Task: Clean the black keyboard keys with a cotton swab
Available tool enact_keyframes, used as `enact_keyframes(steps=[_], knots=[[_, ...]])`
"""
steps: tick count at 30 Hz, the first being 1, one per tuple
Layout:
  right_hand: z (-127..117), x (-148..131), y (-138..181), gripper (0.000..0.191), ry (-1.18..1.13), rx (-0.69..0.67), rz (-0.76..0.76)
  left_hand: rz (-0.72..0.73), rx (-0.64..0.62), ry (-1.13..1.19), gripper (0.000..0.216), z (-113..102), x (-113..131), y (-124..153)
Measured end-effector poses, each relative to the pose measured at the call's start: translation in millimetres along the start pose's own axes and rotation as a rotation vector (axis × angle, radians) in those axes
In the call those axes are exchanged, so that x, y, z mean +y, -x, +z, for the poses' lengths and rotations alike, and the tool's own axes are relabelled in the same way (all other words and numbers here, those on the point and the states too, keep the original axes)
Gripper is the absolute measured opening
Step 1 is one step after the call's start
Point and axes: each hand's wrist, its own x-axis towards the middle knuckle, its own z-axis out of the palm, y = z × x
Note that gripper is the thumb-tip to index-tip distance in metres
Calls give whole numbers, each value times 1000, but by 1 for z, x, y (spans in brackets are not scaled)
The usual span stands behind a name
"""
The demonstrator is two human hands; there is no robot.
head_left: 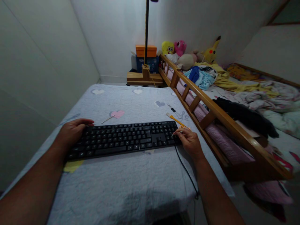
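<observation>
A black keyboard [122,137] lies upside-up across the cloth-covered table, its cable leaving near the right end. My left hand [73,132] grips the keyboard's left end, fingers along the far edge. Over the number pad, my right hand [188,140] pinches a thin cotton swab [173,134], its white tip at the keys. Just beyond the right end lies a yellow-orange brush [175,118] with pale bristles, partly hidden by my right hand. Another cotton swab [108,119] rests on the cloth beyond the keyboard.
A small black item with thin wire-like ends [173,110] lies near the table's right side. The wooden bed rail [199,92] runs along that side. The keyboard cable [187,173] hangs toward the near edge. A wooden stand [145,76] with a pole is behind the table.
</observation>
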Motion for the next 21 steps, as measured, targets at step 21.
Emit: enact_keyframes(steps=[21], knots=[[1, -4, -2, 22, 30, -18, 5, -20, -11, 35, 40, -1, -4, -2]])
